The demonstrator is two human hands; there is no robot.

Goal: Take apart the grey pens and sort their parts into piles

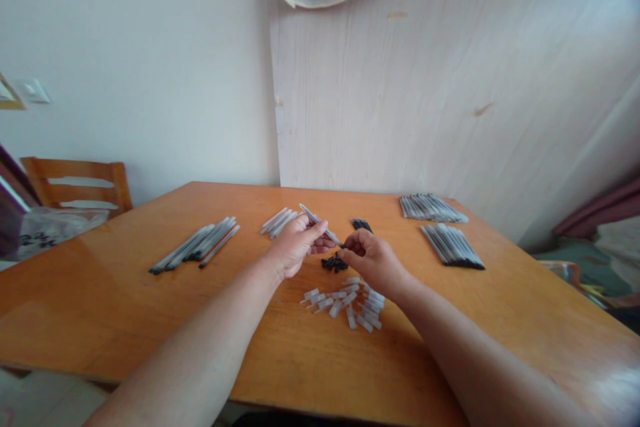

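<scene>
My left hand is closed round a slim, pale grey pen barrel, which slants down to the right. At the barrel's lower end, the fingertips of my right hand pinch a small black pen part; whether it is seated in the barrel I cannot tell. Just below the hands lies a little heap of small black pieces. Nearer to me are scattered several whitish translucent plastic pieces with thin stems. Behind my left hand rest several pale barrels, and behind my right some thin black-ended pieces.
Dark-ended pens lie in a group on the left of the wooden table. Two more rows, a rear one and a nearer one, are on the right. A chair stands at the left beside a plastic bag.
</scene>
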